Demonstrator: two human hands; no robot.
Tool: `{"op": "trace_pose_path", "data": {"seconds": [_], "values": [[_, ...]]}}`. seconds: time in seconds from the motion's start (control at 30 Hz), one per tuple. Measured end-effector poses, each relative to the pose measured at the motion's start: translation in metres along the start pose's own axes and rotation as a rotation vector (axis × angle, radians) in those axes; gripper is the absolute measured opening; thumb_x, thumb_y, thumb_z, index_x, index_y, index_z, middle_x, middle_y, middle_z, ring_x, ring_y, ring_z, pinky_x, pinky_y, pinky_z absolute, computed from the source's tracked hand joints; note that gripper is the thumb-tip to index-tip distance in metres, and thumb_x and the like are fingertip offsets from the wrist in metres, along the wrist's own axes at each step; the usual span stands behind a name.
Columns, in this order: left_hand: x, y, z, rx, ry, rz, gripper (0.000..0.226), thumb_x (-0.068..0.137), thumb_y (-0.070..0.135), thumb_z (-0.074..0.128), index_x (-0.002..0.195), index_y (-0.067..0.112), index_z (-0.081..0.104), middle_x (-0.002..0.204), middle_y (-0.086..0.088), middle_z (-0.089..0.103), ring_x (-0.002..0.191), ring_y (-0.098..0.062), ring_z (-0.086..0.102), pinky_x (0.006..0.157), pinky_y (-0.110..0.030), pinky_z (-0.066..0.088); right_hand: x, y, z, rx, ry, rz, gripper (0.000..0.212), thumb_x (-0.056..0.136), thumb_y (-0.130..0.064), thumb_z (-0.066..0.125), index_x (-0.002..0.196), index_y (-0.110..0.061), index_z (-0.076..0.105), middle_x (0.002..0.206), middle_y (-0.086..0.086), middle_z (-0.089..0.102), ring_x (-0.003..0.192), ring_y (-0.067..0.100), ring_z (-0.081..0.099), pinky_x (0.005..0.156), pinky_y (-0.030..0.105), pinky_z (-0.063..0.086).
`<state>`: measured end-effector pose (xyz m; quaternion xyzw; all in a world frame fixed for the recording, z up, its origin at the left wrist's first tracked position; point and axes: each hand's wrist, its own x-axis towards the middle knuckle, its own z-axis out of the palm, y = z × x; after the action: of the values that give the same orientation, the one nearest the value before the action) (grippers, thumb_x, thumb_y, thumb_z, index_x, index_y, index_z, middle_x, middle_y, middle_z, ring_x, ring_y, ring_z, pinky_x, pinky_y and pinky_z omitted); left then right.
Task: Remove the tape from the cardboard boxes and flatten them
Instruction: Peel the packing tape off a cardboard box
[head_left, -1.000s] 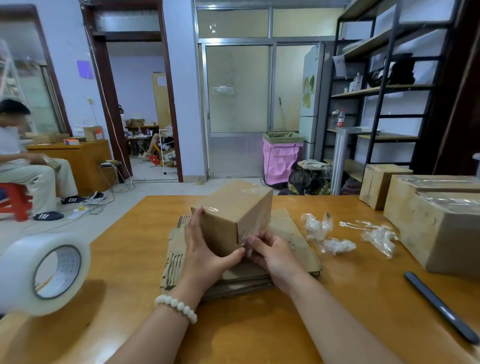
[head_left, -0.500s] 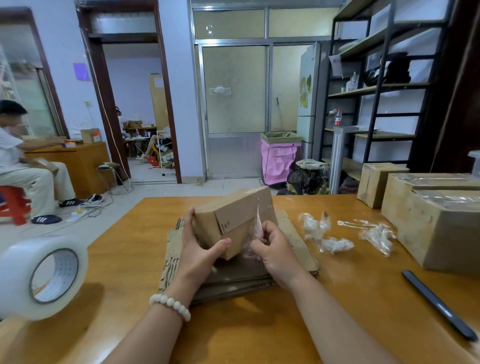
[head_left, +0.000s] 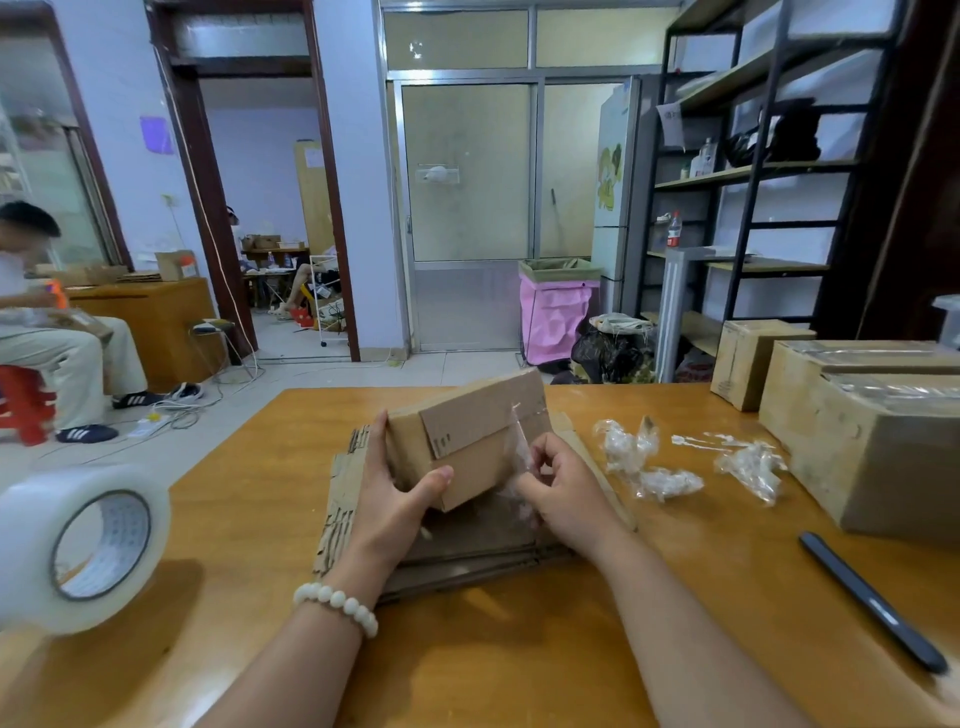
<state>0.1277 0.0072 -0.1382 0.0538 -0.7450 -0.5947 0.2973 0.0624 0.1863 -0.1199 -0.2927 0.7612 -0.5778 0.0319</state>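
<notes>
Head view: my left hand (head_left: 400, 493) gripped the small box (head_left: 467, 431) over the flattened stack (head_left: 343, 499); my right hand (head_left: 566, 493) pinched its half-peeled tape (head_left: 521, 441); tape wads (head_left: 644, 457) lay beside my right hand; the taped boxes (head_left: 857, 441) beyond were not yet opened.

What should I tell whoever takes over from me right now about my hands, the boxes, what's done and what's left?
Left hand grips the small cardboard box, held tilted over the flattened cardboard stack.
Right hand pinches the clear tape strip, partly peeled off that box.
Done: several boxes flattened; crumpled tape wads lie right of the stack.
Left: finish peeling, flatten this box, then do the three taped boxes on the right of the wooden table.
</notes>
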Motion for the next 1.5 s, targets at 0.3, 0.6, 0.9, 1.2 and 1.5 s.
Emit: {"op": "trace_pose_path", "data": {"seconds": [0.3, 0.6, 0.9, 1.2, 1.5], "values": [[-0.002, -0.001, 0.0, 0.053, 0.03, -0.024, 0.122, 0.048, 0.063, 0.07, 0.15, 0.045, 0.005, 0.153, 0.002, 0.025, 0.138, -0.018, 0.029, 0.113, -0.047, 0.035, -0.002, -0.006, 0.015, 0.186, 0.198, -0.051, 0.028, 0.098, -0.005, 0.042, 0.107, -0.026, 0.057, 0.097, -0.001, 0.064, 0.047, 0.001, 0.047, 0.048, 0.018, 0.045], [-0.001, -0.001, 0.0, 0.103, 0.071, -0.015, 0.122, 0.046, 0.066, 0.068, 0.148, 0.048, 0.003, 0.155, 0.0, 0.022, 0.14, -0.022, 0.027, 0.113, -0.047, 0.032, 0.0, -0.004, 0.014, 0.369, 0.044, -0.013, 0.038, 0.096, -0.005, 0.05, 0.132, -0.017, 0.053, 0.125, -0.003, 0.061, 0.099, 0.008, 0.067, 0.073, 0.026, 0.058], [-0.006, -0.001, -0.001, 0.102, -0.069, 0.052, 0.112, 0.05, 0.061, 0.073, 0.139, 0.06, 0.004, 0.154, 0.013, 0.017, 0.141, -0.018, 0.027, 0.112, -0.048, 0.036, -0.002, 0.0, 0.013, -0.027, 0.388, -0.132, 0.021, 0.086, -0.02, 0.067, 0.077, -0.018, 0.049, 0.082, -0.001, 0.051, 0.073, 0.009, 0.051, 0.064, 0.008, 0.043], [-0.006, 0.0, 0.001, 0.143, -0.123, 0.122, 0.106, 0.053, 0.056, 0.065, 0.138, 0.065, 0.002, 0.155, 0.017, 0.002, 0.142, -0.006, 0.009, 0.116, -0.04, 0.022, 0.004, 0.009, 0.015, -0.13, 0.44, -0.164, 0.036, 0.087, 0.005, 0.052, 0.066, -0.017, 0.032, 0.084, 0.0, 0.04, 0.079, 0.001, 0.042, 0.069, 0.017, 0.037], [-0.003, -0.003, 0.002, 0.215, 0.008, 0.184, 0.078, 0.049, 0.069, 0.07, 0.107, 0.075, 0.018, 0.143, 0.003, 0.017, 0.135, -0.014, 0.022, 0.115, -0.043, 0.031, 0.005, 0.015, 0.015, -0.032, 0.224, -0.129, 0.02, 0.085, -0.029, 0.069, 0.089, -0.022, 0.051, 0.101, -0.004, 0.05, 0.096, 0.013, 0.055, 0.079, 0.016, 0.046]]}}
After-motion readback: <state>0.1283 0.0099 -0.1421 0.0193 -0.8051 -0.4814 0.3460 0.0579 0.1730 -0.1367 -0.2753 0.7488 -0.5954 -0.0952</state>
